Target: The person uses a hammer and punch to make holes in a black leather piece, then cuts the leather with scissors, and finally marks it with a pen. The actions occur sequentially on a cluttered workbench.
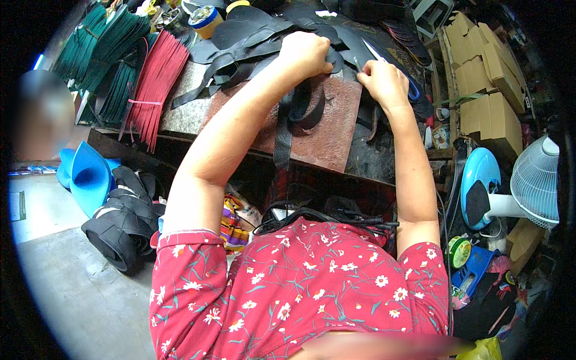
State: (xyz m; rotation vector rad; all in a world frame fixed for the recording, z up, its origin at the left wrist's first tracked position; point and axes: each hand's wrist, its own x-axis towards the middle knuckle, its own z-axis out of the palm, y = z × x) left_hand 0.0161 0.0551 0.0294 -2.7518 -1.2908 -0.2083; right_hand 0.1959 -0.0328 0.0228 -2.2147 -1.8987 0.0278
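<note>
Black strap piece (298, 108): laid on the reddish-brown work slab (329, 129), looped under the left hand, 1 end hung over the slab's near edge.
Left hand (305, 53): closed in a fist, pressed down on the black strap piece at the slab's far edge.
Right hand (384, 81): fingers curled shut around blue-handled scissors (396, 72); the blades are pointed up-left, beside the strap.
Black cut pieces (252, 30): heaped beyond the hands, overlapped across the bench.
Red strip bundle (155, 84): tied, laid at the bench's left end.
Green strip bundles (108, 48): stacked just beside the red bundle, farther left.
Cardboard boxes (486, 78): piled at the right.
Fan (537, 180): white, stood at lower right.
Blue curved pieces (87, 174): set on the floor at left, near dark rolled strips (123, 222).
</note>
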